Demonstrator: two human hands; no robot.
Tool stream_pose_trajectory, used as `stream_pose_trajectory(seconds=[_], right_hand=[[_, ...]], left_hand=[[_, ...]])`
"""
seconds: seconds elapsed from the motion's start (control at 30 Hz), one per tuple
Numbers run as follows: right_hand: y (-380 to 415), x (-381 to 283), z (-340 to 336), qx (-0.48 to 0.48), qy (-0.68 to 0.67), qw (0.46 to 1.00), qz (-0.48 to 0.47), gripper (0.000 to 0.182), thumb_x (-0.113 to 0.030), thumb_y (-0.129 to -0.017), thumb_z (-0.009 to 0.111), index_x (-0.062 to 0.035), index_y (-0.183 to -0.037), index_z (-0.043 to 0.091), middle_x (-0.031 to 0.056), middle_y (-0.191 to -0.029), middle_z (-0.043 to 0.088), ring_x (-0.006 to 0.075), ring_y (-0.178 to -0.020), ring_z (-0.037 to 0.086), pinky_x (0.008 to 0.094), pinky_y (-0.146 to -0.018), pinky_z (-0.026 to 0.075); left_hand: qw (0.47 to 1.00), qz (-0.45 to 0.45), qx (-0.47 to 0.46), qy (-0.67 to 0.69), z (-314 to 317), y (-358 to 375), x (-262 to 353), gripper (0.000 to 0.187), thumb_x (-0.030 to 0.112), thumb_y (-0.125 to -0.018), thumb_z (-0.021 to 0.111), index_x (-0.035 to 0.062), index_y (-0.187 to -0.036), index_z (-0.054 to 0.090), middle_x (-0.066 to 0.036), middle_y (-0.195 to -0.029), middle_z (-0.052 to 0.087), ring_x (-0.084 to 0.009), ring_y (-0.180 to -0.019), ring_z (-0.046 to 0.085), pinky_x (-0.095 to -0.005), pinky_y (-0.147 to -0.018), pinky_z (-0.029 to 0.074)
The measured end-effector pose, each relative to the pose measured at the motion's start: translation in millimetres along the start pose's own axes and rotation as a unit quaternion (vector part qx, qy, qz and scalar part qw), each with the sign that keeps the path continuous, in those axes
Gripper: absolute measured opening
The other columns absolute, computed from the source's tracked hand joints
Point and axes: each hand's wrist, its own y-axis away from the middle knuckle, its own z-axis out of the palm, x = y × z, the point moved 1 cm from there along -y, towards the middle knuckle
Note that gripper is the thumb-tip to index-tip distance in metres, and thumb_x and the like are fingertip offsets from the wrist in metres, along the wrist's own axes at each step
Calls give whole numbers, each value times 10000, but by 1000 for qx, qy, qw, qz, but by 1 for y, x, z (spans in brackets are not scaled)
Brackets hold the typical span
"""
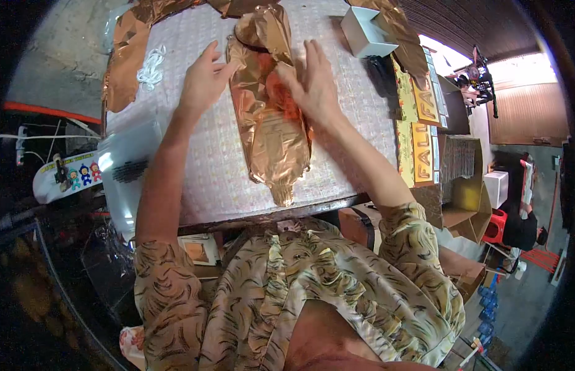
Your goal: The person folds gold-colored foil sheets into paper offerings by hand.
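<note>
A flattened copper-coloured foil balloon lies lengthwise on the table between my hands. Its far end is folded over, and reddish reflections show in its middle. My left hand is at the balloon's left edge, fingers apart, with the thumb at or very near the foil. On the other side, my right hand is spread, its thumb over the foil and its fingers pointing away from me. Neither hand grips anything that I can see.
White string lies left. More copper foil hangs at the table's edge. Clear plastic bags are at near left. A white box, a black item and printed "FALL" packets line the right. Cardboard boxes stand beyond.
</note>
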Motion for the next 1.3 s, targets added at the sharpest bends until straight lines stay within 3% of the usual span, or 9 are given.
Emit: stream_pose_trajectory(seconds=[0.07,0.2,0.33,0.53,0.73,0.87,1.0,1.1,1.3], right_hand=[[4,-16,-18,-67,-90,993,46,944,-456,-915,775,129,-1514,339,385,-1526,404,517,-1435,393,518,-1183,367],[6,-15,-32,-106,-94,987,75,885,-347,-898,799,77,-1537,358,309,-1429,551,420,-1183,644,480,-1015,516],[6,9,-24,-138,-181,956,186,814,-151,-876,770,38,-1555,364,220,-1181,722,280,-869,758,402,-793,594],[22,44,-27,-82,-229,924,295,794,-151,-908,745,29,-1570,344,226,-1203,689,299,-1001,720,392,-843,577],[31,18,-59,48,168,984,-43,759,-65,-872,699,-54,-1558,375,263,-1465,496,437,-1306,521,545,-1074,418],[48,-37,-54,-108,64,966,-226,398,-222,-894,750,-114,-1274,695,175,-1514,508,397,-1445,408,623,-1152,316],[37,-47,-19,-91,109,962,-232,388,-378,-959,685,-123,-1249,707,157,-1540,496,399,-1480,374,648,-1180,272],[2,-38,9,-109,177,974,-95,508,-527,-1033,507,-134,-1278,715,156,-1616,414,409,-1514,327,658,-1202,213],[-39,1,50,-131,248,959,-32,557,-569,-1048,432,-176,-1350,685,162,-1643,378,426,-1529,291,677,-1197,183]], left_hand=[[998,51,-5,-47,-4,17,-9,656,322,-1003,666,-50,-1498,448,-235,-1356,653,-359,-1149,692,-421,-986,539],[969,135,-95,-181,-1,57,24,564,246,-1056,570,-25,-1530,426,-204,-1459,586,-379,-1356,553,-460,-1138,432],[935,144,-124,-301,17,88,35,636,403,-1081,501,37,-1586,379,-136,-1668,356,-332,-1554,293,-592,-1252,184],[913,161,-148,-345,29,95,24,645,442,-1081,483,48,-1584,391,-119,-1702,285,-314,-1583,214,-679,-1224,126],[915,166,-139,-340,29,96,24,599,442,-1076,492,52,-1530,467,-115,-1703,281,-314,-1581,220,-704,-1208,133],[914,178,-130,-339,31,95,20,585,443,-1062,515,53,-1498,498,-112,-1699,290,-319,-1577,230,-704,-1204,143],[899,171,-148,-374,29,94,24,583,443,-1047,540,54,-1480,518,-110,-1695,302,-313,-1575,238,-700,-1204,146],[910,166,-145,-352,28,96,28,562,445,-1035,555,58,-1443,554,-111,-1688,316,-303,-1571,251,-695,-1205,149],[919,189,-101,-332,29,95,27,553,455,-1031,562,70,-1427,574,-88,-1684,330,-288,-1557,280,-671,-1214,155]])
